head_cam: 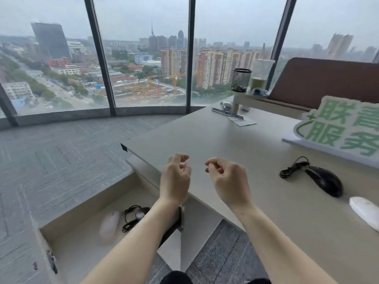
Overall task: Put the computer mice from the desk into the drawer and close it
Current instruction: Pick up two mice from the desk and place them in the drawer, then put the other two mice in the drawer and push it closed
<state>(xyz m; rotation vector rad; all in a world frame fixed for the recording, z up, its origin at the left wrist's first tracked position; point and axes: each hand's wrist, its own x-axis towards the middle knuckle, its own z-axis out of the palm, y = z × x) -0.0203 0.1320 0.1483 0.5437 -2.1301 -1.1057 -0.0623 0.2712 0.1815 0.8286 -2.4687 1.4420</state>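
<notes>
Both hands are raised above the near-left corner region of the desk (215,140), empty, with fingers loosely curled. The left hand (176,177) hangs over the desk's left edge; the right hand (227,179) is just beside it, apart from it, over bare desktop. Neither touches any object.

The drawer (67,251) stands open below and left of the left hand, beneath the desk edge. Inside it lie a white mouse (109,225) and, next to it, a dark corded mouse (139,214) partly hidden behind the left forearm. The drawer floor nearer the camera is unoccupied.

Right of the right hand, well apart, a black corded mouse (325,180) rests on the desk with its cable (292,168) bundled at its far-left side. Nearer the camera and further right, a white mouse (366,212) lies close to the frame's right edge. The desktop between the right hand and both mice is bare.

Beyond the black mouse stands a green-lettered sign (344,128).
</notes>
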